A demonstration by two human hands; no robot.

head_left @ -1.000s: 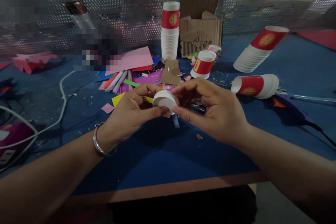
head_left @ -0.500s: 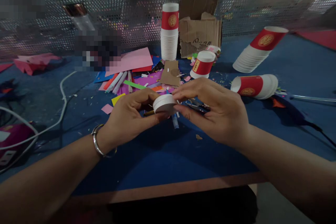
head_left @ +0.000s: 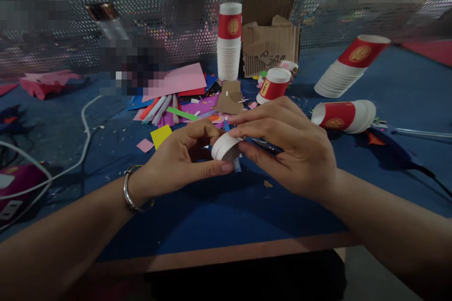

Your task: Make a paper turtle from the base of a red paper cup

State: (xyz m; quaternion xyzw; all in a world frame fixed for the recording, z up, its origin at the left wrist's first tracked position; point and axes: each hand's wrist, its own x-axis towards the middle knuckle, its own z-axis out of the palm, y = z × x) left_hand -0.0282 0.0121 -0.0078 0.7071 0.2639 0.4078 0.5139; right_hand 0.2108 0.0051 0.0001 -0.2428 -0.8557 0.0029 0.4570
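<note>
1. On the blue desk (head_left: 219,230), a tall upright stack of red-and-white paper cups (head_left: 228,56) is set beside an opened brown corrugated cardboard box (head_left: 270,47).
2. A short red-and-white paper cup (head_left: 273,87) is placed before the box; farther right, a tilted stack of white cups with a red top one (head_left: 348,68) and a red-and-white cup lying sideways (head_left: 339,116) are seen.
3. A pink paper sheet (head_left: 180,78), felt pens (head_left: 157,107) and a yellow paper square (head_left: 161,136) are strewn beyond the left hand (head_left: 176,160).
4. A dark tool (head_left: 266,145), possibly metal, is partly hidden by the right hand (head_left: 293,146).
5. A shallow round white paper piece (head_left: 224,147) is held above the desk, between both hands.
6. Its left side is clamped in the left grip, thumb underneath; its right side is pinched by the right grip, fingers above, thumb below.
</note>
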